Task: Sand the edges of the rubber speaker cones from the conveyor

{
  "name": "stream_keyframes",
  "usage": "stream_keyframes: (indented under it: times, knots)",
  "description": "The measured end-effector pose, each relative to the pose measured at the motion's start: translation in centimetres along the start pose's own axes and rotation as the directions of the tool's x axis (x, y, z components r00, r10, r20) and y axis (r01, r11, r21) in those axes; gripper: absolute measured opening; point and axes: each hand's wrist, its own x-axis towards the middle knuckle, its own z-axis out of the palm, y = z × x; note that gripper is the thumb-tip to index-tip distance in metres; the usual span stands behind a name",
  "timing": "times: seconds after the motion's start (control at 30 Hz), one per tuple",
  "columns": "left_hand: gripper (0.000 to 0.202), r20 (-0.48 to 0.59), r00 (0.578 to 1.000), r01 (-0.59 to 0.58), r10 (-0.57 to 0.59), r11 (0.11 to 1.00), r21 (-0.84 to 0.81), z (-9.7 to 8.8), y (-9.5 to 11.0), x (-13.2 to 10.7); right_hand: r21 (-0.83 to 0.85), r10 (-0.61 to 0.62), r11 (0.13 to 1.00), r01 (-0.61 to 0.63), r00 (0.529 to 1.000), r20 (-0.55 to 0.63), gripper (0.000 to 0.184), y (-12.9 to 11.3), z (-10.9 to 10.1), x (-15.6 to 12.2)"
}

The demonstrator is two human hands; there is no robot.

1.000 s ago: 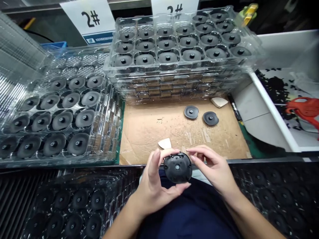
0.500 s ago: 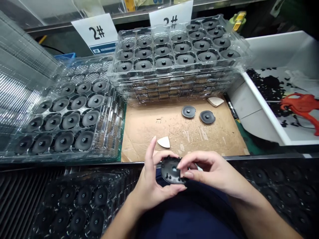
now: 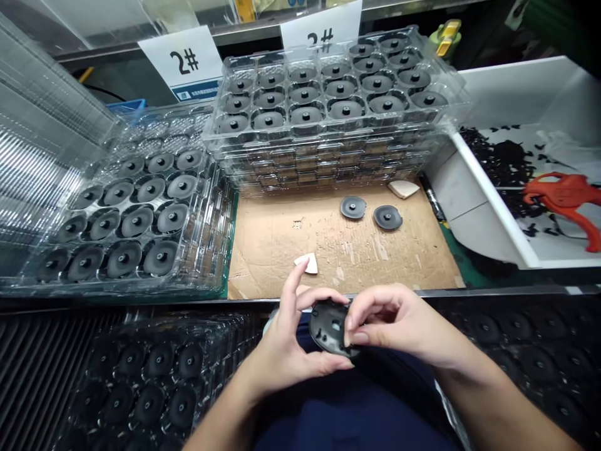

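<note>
My left hand [image 3: 297, 341] holds a round black plastic part [image 3: 325, 331] at the cardboard's near edge, its thumb below the rim and fingers above, the index finger raised. The part's inner face is turned toward me, with small pegs along its rim and a pale opening near the middle. At the right rim of that part, my right hand [image 3: 392, 319] is closed in a pinch. Its fingertips hide whatever lies between them. Two similar black discs [image 3: 353, 207] lie on the cardboard [image 3: 267, 250], near a pale wedge-shaped piece [image 3: 402, 188]. Another pale wedge [image 3: 310, 264] sits just beyond my left index finger.
Stacked clear trays [image 3: 328, 134] of black discs stand at the back, with another tray stack [image 3: 188, 250] at left. A white bin [image 3: 511, 219] on the right contains small black pieces and an orange-handled tool [image 3: 563, 197]. More trays [image 3: 154, 363] lie below the bench edge.
Both hands and the black part have shifted slightly right and down. The part has tilted a little, and my right fingertips have gone from over its middle toward its right rim.
</note>
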Motion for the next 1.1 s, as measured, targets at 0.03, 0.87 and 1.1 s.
stream_keyframes:
  times: [0.03,0.87,1.1]
  knots:
    - [0.105,-0.018,1.000,-0.014,0.014,1.000,-0.005,0.0,0.0,0.1,-0.018,-0.015,1.000,0.014,0.999,-0.041,0.009,0.1,0.0,-0.1]
    - [0.043,-0.762,0.535,0.532,-0.366,0.846,-0.033,-18.3,9.2,-0.7,-0.813,-0.403,0.310,0.493,0.843,0.357,0.032,4.4,-6.0,22.0]
    - [0.023,-0.909,0.405,0.810,0.098,0.423,0.406,-34.6,9.5,4.9,-0.774,-0.422,0.275,0.570,0.795,0.435,0.024,5.7,-7.6,22.2]
